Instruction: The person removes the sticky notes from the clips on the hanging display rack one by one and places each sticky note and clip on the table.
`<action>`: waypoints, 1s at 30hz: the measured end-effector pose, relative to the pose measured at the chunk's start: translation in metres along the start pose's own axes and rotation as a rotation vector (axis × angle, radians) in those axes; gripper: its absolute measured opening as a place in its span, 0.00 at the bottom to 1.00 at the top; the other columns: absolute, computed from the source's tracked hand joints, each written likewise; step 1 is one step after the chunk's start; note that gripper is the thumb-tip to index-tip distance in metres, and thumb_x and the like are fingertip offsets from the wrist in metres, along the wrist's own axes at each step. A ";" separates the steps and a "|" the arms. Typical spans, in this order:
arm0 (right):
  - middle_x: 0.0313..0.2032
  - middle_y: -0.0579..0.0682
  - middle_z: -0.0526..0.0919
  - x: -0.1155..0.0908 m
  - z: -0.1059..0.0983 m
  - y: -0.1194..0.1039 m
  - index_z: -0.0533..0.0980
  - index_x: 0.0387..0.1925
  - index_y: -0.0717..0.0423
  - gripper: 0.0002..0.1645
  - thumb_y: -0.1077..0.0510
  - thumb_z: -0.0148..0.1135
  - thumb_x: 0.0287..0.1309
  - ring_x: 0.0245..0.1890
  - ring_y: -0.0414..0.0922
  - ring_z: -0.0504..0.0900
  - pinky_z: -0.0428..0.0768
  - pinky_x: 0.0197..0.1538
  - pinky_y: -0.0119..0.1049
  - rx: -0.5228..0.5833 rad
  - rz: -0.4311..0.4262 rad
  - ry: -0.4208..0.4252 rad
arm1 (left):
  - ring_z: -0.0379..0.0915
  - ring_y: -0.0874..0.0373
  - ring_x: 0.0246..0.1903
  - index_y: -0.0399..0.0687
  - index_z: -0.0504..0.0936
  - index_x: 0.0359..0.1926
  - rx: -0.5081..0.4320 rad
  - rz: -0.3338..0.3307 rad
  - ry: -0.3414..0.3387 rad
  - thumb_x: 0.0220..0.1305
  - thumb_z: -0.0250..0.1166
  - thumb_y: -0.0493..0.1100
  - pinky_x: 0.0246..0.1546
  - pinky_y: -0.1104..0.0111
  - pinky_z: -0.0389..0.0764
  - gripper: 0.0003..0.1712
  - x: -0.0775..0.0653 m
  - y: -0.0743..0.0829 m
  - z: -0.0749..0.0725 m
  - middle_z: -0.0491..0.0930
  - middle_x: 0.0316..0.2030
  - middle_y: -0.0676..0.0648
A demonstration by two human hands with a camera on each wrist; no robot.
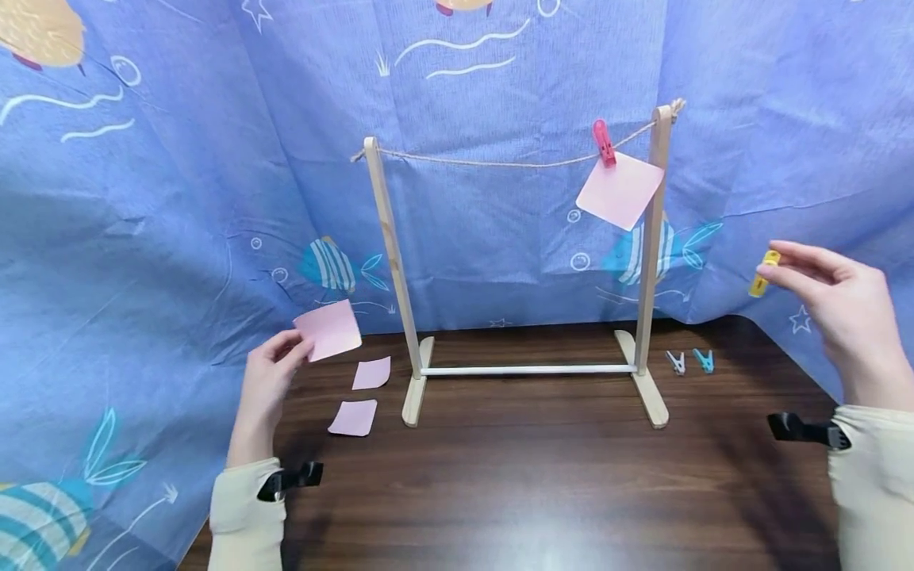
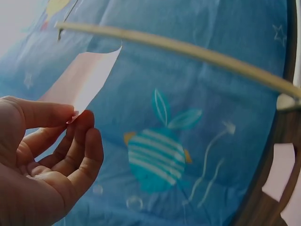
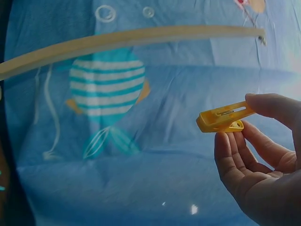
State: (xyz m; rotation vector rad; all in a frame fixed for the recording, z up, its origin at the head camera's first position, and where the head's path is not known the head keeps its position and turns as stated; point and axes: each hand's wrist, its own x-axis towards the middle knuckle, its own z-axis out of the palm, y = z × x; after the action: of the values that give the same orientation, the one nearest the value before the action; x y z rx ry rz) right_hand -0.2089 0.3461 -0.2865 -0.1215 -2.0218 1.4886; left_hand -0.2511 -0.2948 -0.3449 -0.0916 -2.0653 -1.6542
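Note:
My left hand [image 1: 270, 373] pinches a pink sticky note [image 1: 330, 330] by its lower left corner, left of the wooden stand's left post. In the left wrist view the thumb and forefinger grip that note [image 2: 84, 80], whose far edge curls. On the right, my right hand [image 1: 842, 309] holds a yellow clothespin [image 1: 764, 274] between thumb and fingertips, above the table. The right wrist view shows the clothespin [image 3: 223, 117] side-on, its handle ends in the fingers. A red clothespin [image 1: 604, 143] clips another pink note [image 1: 620, 190] to the string [image 1: 493, 164] near the right post.
The wooden stand [image 1: 390, 246] rests on the dark table [image 1: 528, 460], joined low down by a white bar [image 1: 528, 370]. Two pink notes [image 1: 372, 373] lie left of it. A white clothespin [image 1: 676, 362] and a blue clothespin [image 1: 704, 361] lie right. A blue curtain [image 1: 500, 246] hangs behind.

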 end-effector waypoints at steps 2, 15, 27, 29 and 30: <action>0.36 0.22 0.81 -0.004 -0.006 0.011 0.81 0.60 0.47 0.24 0.58 0.70 0.61 0.37 0.25 0.76 0.70 0.37 0.15 0.020 0.008 0.028 | 0.73 0.66 0.26 0.36 0.84 0.40 -0.044 -0.048 0.048 0.67 0.66 0.33 0.30 0.79 0.76 0.03 -0.006 -0.007 -0.011 0.79 0.23 0.57; 0.30 0.41 0.89 -0.027 -0.023 0.062 0.87 0.39 0.53 0.20 0.78 0.63 0.57 0.26 0.32 0.85 0.78 0.36 0.16 0.574 -0.012 0.074 | 0.75 0.67 0.25 0.45 0.87 0.37 -0.140 -0.073 0.057 0.66 0.66 0.30 0.29 0.79 0.77 0.07 -0.012 -0.021 -0.029 0.81 0.24 0.56; 0.33 0.18 0.77 -0.022 -0.014 0.086 0.75 0.66 0.45 0.30 0.55 0.69 0.63 0.39 0.22 0.72 0.66 0.40 0.11 -0.035 0.206 0.041 | 0.71 0.71 0.27 0.23 0.74 0.59 0.238 -0.253 -0.006 0.71 0.61 0.36 0.30 0.77 0.75 0.22 -0.021 -0.062 -0.057 0.76 0.26 0.65; 0.32 0.16 0.76 -0.021 -0.013 0.094 0.74 0.68 0.47 0.31 0.55 0.69 0.64 0.38 0.21 0.70 0.67 0.37 0.12 -0.069 0.217 0.009 | 0.71 0.73 0.27 0.23 0.72 0.60 0.233 -0.284 0.014 0.70 0.60 0.33 0.30 0.78 0.76 0.22 -0.017 -0.071 -0.061 0.76 0.26 0.66; 0.31 0.15 0.75 -0.021 -0.013 0.098 0.73 0.68 0.47 0.31 0.54 0.68 0.64 0.38 0.21 0.69 0.66 0.36 0.12 -0.094 0.220 -0.006 | 0.71 0.73 0.27 0.23 0.72 0.61 0.244 -0.296 0.018 0.70 0.59 0.32 0.30 0.78 0.76 0.23 -0.015 -0.074 -0.062 0.76 0.27 0.66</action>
State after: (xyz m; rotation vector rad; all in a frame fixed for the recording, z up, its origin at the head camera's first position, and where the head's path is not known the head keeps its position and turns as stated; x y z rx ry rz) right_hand -0.2122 0.3836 -0.3803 -0.3904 -2.1395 1.5248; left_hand -0.2432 -0.3689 -0.4087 0.3234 -2.3370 -1.5398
